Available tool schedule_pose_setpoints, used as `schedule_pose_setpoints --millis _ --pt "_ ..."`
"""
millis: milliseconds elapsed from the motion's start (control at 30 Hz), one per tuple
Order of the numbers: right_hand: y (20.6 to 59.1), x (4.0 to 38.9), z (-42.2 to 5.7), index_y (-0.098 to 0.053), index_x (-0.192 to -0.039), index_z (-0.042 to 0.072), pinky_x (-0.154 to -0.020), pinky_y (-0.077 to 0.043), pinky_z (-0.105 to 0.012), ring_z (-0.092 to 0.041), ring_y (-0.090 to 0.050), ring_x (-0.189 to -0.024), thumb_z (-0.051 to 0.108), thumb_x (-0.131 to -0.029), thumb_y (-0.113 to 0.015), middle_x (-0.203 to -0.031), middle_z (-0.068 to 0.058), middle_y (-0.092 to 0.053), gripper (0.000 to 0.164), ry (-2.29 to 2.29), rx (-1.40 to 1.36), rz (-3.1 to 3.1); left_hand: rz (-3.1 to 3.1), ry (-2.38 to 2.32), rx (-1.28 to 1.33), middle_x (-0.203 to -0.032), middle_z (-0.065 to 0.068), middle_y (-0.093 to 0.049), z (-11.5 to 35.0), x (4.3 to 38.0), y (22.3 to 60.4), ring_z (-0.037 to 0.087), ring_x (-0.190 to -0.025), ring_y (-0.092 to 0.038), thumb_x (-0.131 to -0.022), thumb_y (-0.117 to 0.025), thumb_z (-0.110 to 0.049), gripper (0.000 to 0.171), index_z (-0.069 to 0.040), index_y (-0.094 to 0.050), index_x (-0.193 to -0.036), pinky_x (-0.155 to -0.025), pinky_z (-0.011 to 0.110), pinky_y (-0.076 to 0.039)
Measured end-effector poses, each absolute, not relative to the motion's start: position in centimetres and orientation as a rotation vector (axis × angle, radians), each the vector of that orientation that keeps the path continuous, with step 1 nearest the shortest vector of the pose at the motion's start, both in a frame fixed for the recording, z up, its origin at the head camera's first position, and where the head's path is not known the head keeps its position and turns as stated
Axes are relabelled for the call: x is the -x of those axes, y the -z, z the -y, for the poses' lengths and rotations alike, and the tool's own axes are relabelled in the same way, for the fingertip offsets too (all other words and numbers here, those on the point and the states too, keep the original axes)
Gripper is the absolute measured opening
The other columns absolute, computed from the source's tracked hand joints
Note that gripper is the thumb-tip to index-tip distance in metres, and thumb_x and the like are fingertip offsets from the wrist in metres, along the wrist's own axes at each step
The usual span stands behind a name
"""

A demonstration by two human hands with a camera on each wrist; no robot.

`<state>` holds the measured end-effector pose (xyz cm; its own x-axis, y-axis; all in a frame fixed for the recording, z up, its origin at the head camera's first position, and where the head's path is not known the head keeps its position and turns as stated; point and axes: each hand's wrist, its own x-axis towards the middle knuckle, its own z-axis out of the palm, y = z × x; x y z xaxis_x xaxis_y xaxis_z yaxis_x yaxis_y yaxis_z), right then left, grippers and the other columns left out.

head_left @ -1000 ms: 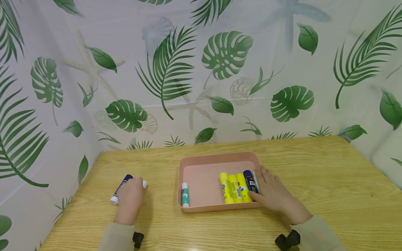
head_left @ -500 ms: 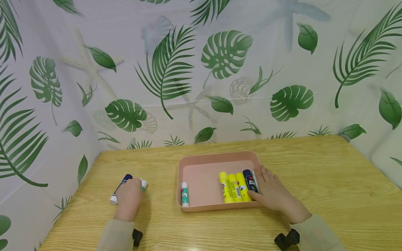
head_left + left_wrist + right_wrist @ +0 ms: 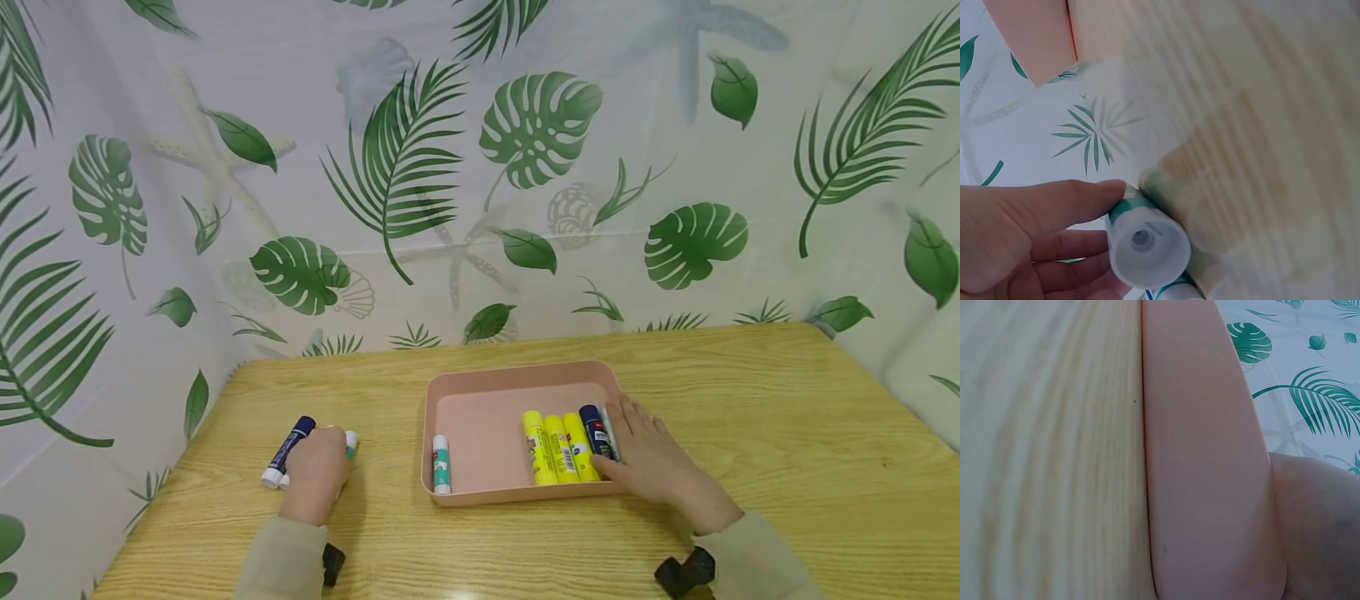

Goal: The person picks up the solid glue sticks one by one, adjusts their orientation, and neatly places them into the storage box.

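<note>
My left hand is at the table's left and pinches a green-and-white glue stick between thumb and fingers; the hollow white end faces the left wrist camera. Another white-ended stick shows just beneath it. Beside the hand lies a blue glue stick with a white end. My right hand rests over the right rim of the pink tray, fingers straight and thumb on the inner side. Next to that thumb, inside the tray, several glue sticks lie side by side, among them yellow ones and a dark blue one.
A smaller green-and-white glue stick lies along the tray's left wall, and bare tray floor lies between it and the yellow ones. The wooden table backs onto a leaf-patterned cloth.
My left hand has shifted slightly right with the green-and-white glue stick, uncovering more of the blue stick and a white end beside it. The right hand and tray look unmoved.
</note>
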<state>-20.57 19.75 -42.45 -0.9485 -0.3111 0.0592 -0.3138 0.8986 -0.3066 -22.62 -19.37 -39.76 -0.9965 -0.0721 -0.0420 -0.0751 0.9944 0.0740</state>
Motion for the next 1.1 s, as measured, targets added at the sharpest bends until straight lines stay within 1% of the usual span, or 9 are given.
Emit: schedule_pose_setpoints --millis 167,300,533,767,867,933,1100 --pt "42.5 20.6 -19.8 -0.014 -0.137 -0.010 -0.096 -0.012 -0.059 -0.046 -0.013 -0.125 0.040 -0.087 -0.050 -0.139 -0.032 -0.009 0.079 -0.494 -0.500 3.056 -3.124 -0.154 0.093 -0.071 0.017 -0.058 19.4 22.8 40.0 0.030 -0.061 -0.057 -0.074 -0.066 -0.008 0.018 0.006 -0.060 -0.083 -0.049 0.043 -0.045" --pt "42.4 20.6 -19.7 -0.013 -0.137 -0.010 -0.096 -0.011 -0.059 -0.046 -0.013 -0.125 0.040 -0.087 -0.050 -0.139 -0.032 -0.009 0.079 -0.499 -0.497 3.060 -3.110 -0.181 0.089 -0.068 0.014 -0.057 19.5 22.9 40.1 0.029 -0.061 -0.056 -0.073 -0.066 -0.008 0.016 0.005 -0.059 -0.079 -0.051 0.044 -0.046" --pt "42.4 20.6 -19.8 -0.012 -0.137 -0.010 -0.097 -0.011 -0.059 -0.046 -0.012 -0.126 0.041 -0.087 -0.050 -0.140 -0.032 -0.008 0.080 -0.503 -0.497 3.066 -3.118 -0.197 0.081 -0.062 0.010 -0.054 19.1 22.6 40.0 0.025 -0.057 -0.054 -0.074 -0.061 -0.004 0.009 0.004 -0.057 -0.073 -0.048 0.041 -0.044" --pt "42.4 20.6 -19.8 -0.012 -0.137 -0.010 -0.096 -0.011 -0.059 -0.046 -0.012 -0.125 0.042 -0.087 -0.050 -0.139 -0.032 -0.009 0.081 -0.503 -0.494 3.064 -3.122 -0.209 0.080 -0.062 0.010 -0.054 18.9 22.3 39.7 0.025 -0.057 -0.054 -0.075 -0.060 -0.003 0.008 0.003 -0.056 -0.072 -0.048 0.040 -0.044" --pt "42.4 20.6 -19.8 -0.012 -0.137 -0.010 -0.096 -0.011 -0.059 -0.046 -0.012 -0.126 0.042 -0.087 -0.050 -0.139 -0.032 -0.009 0.081 -0.502 -0.493 3.066 -3.145 -0.226 0.079 -0.062 0.011 -0.054 18.9 22.3 39.9 0.026 -0.056 -0.053 -0.075 -0.060 -0.004 0.009 0.001 -0.055 -0.069 -0.047 0.041 -0.044" --pt "42.4 20.6 -19.8 -0.012 -0.137 -0.010 -0.096 -0.011 -0.059 -0.046 -0.012 -0.125 0.042 -0.087 -0.050 -0.139 -0.032 -0.009 0.081 -0.501 -0.494 3.065 -3.157 -0.226 0.070 -0.063 0.011 -0.054 18.9 22.3 39.9 0.026 -0.055 -0.053 -0.076 -0.060 -0.006 0.011 0.001 -0.055 -0.069 -0.047 0.041 -0.043" --pt "42.5 20.6 -19.8 -0.013 -0.137 -0.010 -0.096 -0.011 -0.060 -0.046 -0.012 -0.125 0.042 -0.087 -0.050 -0.139 -0.032 -0.009 0.081 -0.508 -0.501 3.065 -3.154 -0.274 0.069 -0.062 0.010 -0.052 18.4 22.4 39.6 0.022 -0.052 -0.050 -0.081 -0.061 -0.012 0.016 0.002 -0.056 -0.073 -0.044 0.038 -0.042"
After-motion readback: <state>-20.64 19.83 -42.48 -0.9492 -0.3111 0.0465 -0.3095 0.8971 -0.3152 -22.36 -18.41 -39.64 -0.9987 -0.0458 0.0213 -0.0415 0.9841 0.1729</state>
